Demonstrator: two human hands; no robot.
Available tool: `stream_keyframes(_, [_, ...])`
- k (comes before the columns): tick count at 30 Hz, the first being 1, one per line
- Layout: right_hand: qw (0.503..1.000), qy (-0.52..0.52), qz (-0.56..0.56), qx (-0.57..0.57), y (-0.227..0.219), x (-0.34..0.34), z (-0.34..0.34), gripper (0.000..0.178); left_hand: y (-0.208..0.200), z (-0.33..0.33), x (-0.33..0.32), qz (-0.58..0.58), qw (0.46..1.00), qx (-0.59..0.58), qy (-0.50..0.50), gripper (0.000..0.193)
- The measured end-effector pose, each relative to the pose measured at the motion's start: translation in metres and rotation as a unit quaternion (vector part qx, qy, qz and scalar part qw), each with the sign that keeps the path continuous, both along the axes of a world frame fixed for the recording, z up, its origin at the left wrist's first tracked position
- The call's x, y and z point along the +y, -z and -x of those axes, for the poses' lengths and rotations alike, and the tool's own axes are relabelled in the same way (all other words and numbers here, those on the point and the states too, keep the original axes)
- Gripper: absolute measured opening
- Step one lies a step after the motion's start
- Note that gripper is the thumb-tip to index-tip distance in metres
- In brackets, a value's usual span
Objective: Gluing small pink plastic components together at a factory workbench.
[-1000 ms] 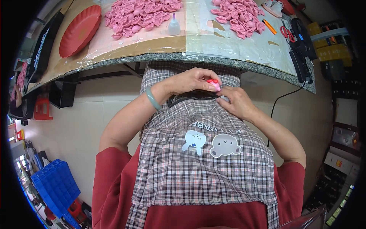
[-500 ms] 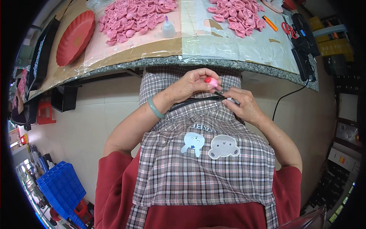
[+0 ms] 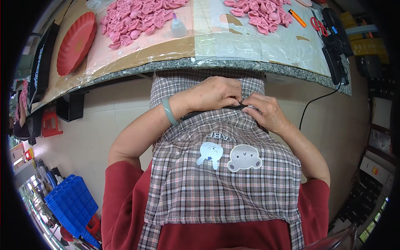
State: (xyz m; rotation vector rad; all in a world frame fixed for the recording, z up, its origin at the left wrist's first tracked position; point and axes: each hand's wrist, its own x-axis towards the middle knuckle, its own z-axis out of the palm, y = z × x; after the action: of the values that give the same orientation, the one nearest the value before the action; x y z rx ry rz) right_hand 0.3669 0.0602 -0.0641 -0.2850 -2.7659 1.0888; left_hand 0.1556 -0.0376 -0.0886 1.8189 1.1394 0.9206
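My left hand [image 3: 221, 92], with a green bangle [image 3: 168, 111] on its wrist, is closed above my lap. Its curled fingers hide whatever lies in them, and its fingertips come close to a black strip [image 3: 192, 114] at the edge of my checked apron [image 3: 225, 179]. Just to its right, my right hand [image 3: 266, 109] pinches the end of this strip between thumb and fingers. The two hands nearly meet at the fingertips. A rabbit patch [image 3: 210, 155] and a grey bear patch [image 3: 245, 158] show on the apron.
On the stone-edged table [image 3: 166, 65] lie two heaps of pink moulded pieces [image 3: 135, 18], a squeeze bottle [image 3: 178, 27], a red fluted tray [image 3: 77, 43], an orange cutter [image 3: 298, 18] and red-handled scissors [image 3: 319, 26]. A black cable [image 3: 307, 104] hangs at right. Blue crates [image 3: 71, 206] stand lower left.
A pink thing with a red top showed in my left fingers; it is now out of sight. That hand has turned knuckles up and come down beside the right hand, which has barely moved.
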Motion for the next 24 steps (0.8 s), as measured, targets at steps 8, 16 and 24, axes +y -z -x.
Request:
stream_keyframes(8, [0.999, 0.023, -0.021, -0.044, -0.007, 0.004, -0.004, 0.012, -0.027, 0.032, -0.037, -0.204, 0.933, 0.294, -0.046, 0.009])
stream_keyframes(16, [0.997, -0.015, 0.004, -0.082, -0.005, 0.006, 0.002, 0.013, -0.029, 0.061, -0.128, -0.008, 0.955, 0.203, -0.217, 0.016])
stream_keyframes(24, [0.947, 0.073, 0.314, 0.015, -0.035, 0.012, 0.033, 0.021, -0.048, 0.033, -0.082, 0.084, 0.79, -0.577, -0.19, 0.034])
